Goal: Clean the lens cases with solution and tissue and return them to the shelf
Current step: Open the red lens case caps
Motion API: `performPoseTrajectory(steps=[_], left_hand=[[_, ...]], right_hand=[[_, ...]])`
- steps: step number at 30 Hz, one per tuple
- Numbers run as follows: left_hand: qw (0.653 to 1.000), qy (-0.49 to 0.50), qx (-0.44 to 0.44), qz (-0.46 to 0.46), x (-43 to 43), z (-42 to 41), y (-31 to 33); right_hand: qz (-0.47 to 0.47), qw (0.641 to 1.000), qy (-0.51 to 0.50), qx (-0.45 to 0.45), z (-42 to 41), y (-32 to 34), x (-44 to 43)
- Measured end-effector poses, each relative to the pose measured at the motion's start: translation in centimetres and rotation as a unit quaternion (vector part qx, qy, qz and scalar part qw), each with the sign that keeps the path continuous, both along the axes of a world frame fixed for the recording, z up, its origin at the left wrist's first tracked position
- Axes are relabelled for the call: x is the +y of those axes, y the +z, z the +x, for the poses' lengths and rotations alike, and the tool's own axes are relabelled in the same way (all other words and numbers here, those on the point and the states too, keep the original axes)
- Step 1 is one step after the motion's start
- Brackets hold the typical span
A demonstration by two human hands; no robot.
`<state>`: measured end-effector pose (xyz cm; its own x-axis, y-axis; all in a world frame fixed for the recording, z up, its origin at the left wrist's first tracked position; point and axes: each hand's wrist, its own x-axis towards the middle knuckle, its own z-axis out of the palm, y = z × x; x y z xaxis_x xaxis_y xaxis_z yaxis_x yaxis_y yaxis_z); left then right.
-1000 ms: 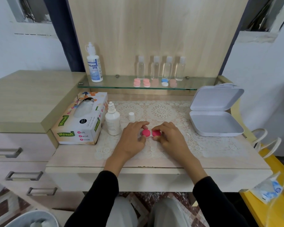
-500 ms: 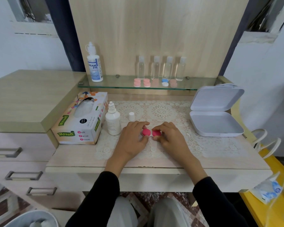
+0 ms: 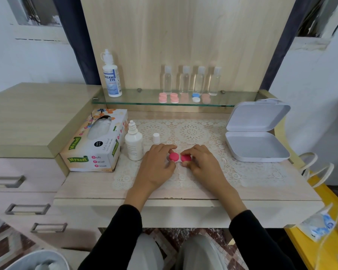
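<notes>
A lens case with two bright pink caps (image 3: 179, 157) lies on the lace mat in the middle of the table. My left hand (image 3: 157, 164) pinches its left cap between thumb and fingers. My right hand (image 3: 203, 162) pinches the right cap the same way. A small white solution bottle (image 3: 133, 145) stands uncapped just left of my left hand, its white cap (image 3: 156, 138) beside it. The tissue box (image 3: 98, 142) sits further left. On the glass shelf (image 3: 144, 103) lie pale pink lens cases (image 3: 168, 98) and a blue and white one (image 3: 196, 97).
A tall Dream Eye bottle (image 3: 111, 76) stands at the shelf's left end, with several clear bottles (image 3: 191, 80) behind the cases. An open white box (image 3: 256, 131) sits at the table's right. Drawers are on the left, a bin (image 3: 37, 260) below them.
Both hands stay on the pink caps; the fingers have shifted only slightly around them.
</notes>
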<state>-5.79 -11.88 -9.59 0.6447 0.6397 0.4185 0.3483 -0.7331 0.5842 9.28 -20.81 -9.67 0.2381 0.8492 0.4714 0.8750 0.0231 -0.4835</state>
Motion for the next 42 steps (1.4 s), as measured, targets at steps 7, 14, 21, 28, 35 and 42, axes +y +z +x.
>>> performPoseTrajectory(steps=[7,14,21,28,35,42], left_hand=[[1.0,0.008,0.018,0.01,-0.2,0.0,0.3],[1.0,0.009,0.02,0.008,-0.2,0.0,0.3],[1.0,0.029,-0.008,-0.003,0.0,0.1,0.1],[0.997,0.053,-0.046,-0.034,-0.2,0.3,0.2],[0.996,0.084,-0.007,-0.04,1.4,1.0,1.4],[0.99,0.093,0.109,0.002,3.0,2.5,2.0]], right_hand=[[-0.001,1.0,-0.001,0.003,-0.1,0.1,0.0],[-0.003,1.0,-0.001,0.007,-0.2,0.1,-0.1],[-0.006,1.0,-0.003,0.008,-0.2,0.1,-0.1],[-0.005,1.0,-0.003,0.004,-0.1,0.0,-0.1],[0.0,1.0,-0.003,-0.003,-0.2,0.0,-0.1],[0.004,1.0,-0.003,-0.002,-0.2,-0.1,-0.1]])
